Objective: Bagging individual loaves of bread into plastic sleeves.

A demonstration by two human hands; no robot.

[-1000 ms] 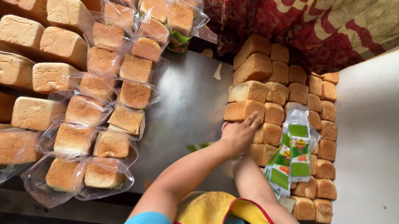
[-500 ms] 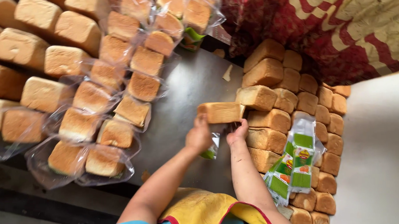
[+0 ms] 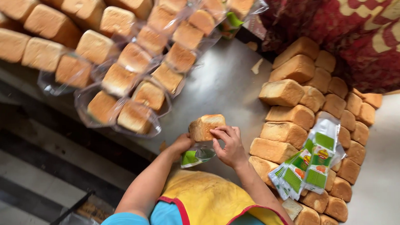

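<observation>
Bagged loaves (image 3: 133, 99) lie far left on the steel table (image 3: 225, 87), while the left hand (image 3: 182, 143) pinches a clear bag (image 3: 196, 155) open under the loaf (image 3: 206, 127) clasped by the right hand (image 3: 227, 145), with bare loaves (image 3: 293, 105) and spare bags (image 3: 310, 164) crowding the right.

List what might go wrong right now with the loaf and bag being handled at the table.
1. The loaf is held only by the fingertips of the right hand and left hand; it might slip or get dented.
2. The thin bag hangs crumpled under the loaf, so it may snag or tear.
3. The spare bags lie loosely on the stacked loaves and could slide off if nudged.
</observation>
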